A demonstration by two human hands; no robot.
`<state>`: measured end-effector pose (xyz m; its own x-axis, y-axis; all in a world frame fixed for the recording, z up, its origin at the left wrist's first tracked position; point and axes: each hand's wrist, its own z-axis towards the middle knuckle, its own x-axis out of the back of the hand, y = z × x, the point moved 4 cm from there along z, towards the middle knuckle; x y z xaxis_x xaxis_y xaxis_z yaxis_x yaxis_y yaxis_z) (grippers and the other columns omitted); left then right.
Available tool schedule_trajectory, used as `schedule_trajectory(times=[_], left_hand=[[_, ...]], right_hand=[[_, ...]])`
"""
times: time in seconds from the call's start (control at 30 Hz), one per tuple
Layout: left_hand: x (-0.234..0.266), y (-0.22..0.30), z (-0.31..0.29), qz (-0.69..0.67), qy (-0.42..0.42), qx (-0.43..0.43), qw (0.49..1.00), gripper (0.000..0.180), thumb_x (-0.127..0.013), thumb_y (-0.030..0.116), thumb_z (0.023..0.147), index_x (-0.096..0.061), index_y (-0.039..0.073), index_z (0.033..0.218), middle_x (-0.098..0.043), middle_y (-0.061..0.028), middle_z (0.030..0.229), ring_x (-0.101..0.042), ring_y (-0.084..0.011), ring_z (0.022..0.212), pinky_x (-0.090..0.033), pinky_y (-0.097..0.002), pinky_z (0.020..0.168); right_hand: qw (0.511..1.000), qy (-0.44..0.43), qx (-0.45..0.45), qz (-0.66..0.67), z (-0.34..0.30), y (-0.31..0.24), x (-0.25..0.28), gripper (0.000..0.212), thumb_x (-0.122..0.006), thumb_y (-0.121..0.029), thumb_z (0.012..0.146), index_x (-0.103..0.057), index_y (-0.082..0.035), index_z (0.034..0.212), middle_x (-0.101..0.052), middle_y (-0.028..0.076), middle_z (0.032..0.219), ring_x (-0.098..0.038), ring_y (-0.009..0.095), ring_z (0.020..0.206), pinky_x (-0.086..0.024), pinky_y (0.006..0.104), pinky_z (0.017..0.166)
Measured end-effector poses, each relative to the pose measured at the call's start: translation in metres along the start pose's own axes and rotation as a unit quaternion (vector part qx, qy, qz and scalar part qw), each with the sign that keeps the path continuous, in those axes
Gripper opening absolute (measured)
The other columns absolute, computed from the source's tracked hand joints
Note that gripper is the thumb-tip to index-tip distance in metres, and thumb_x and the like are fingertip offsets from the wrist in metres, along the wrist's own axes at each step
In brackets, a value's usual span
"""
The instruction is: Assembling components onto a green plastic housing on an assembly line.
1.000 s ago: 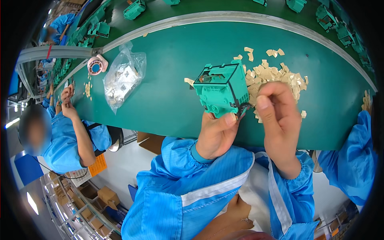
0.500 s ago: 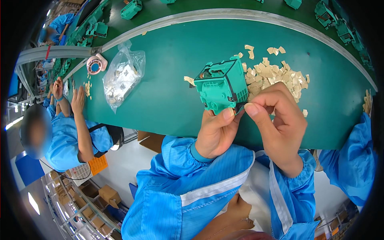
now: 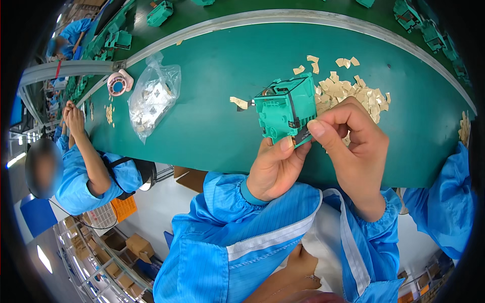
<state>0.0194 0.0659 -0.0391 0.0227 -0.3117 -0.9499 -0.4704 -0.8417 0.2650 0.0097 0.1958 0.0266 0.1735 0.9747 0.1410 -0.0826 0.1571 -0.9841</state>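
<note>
Turned slightly since earlier, the green housing (image 3: 279, 113) is above the bench's (image 3: 217, 101) near edge, left hand (image 3: 275, 171) grasping it; right hand (image 3: 356, 144) touches its black strip (image 3: 303, 135), pinch unclear; uneven pressure could crease it.

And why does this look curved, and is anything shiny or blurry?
Head view: the fisheye lens bows the metal rail and leaves black corners; head view: the plastic bag shows glints; head view: the green housing looks fairly sharp, but the near-left co-worker has a blurred face.
</note>
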Motion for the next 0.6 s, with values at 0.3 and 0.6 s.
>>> schedule_trajectory(times=[0.3,0.6], left_hand=[[0.0008,-0.0017,0.0008,-0.016,0.009,0.014,1.000,0.032,-0.061,0.009,0.088,-0.053,-0.001,0.117,-0.060,-0.0094,0.115,-0.056,-0.0188,0.110,-0.044,-0.0335,0.100],[-0.0001,-0.0032,0.0017,-0.027,0.004,0.024,0.999,0.031,-0.061,0.010,0.088,-0.054,-0.002,0.116,-0.060,-0.0099,0.115,-0.056,-0.0189,0.110,-0.045,-0.0329,0.099]], right_hand=[[0.997,0.027,0.059,-0.043,-0.0018,-0.0025,-0.0010,0.011,-0.073,-0.005,0.074,-0.063,-0.001,0.078,-0.053,0.005,0.069,-0.051,0.013,0.062,-0.041,0.0254,0.055],[0.994,0.032,0.083,-0.067,-0.0025,-0.0038,-0.0007,0.012,-0.073,-0.003,0.073,-0.062,-0.001,0.078,-0.053,0.005,0.069,-0.052,0.014,0.062,-0.042,0.0257,0.054]])
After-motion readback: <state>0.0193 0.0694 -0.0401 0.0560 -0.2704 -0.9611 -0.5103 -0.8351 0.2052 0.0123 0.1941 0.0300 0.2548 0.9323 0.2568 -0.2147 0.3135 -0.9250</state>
